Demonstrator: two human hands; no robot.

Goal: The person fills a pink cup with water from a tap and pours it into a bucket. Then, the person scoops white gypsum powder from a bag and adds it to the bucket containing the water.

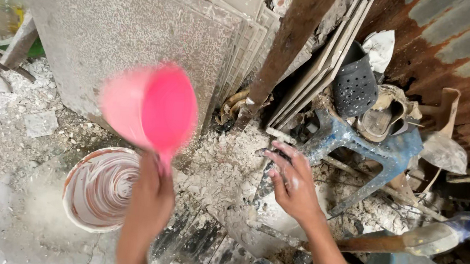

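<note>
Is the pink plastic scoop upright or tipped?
Tipped: the pink plastic scoop, held by the left hand, shows its blurred mouth sideways above the white bucket.

A pink plastic scoop (pixel 150 107), blurred and held by its handle, tilts above a round bucket (pixel 101 188) of swirled whitish-brown mix.

pink scoop (pixel 150 106) motion-blurred above the left hand (pixel 151 198) gripping it, handle hidden in the fist, bucket (pixel 99 188) rim partly covered beside that wrist, both forearms cut off below
</note>
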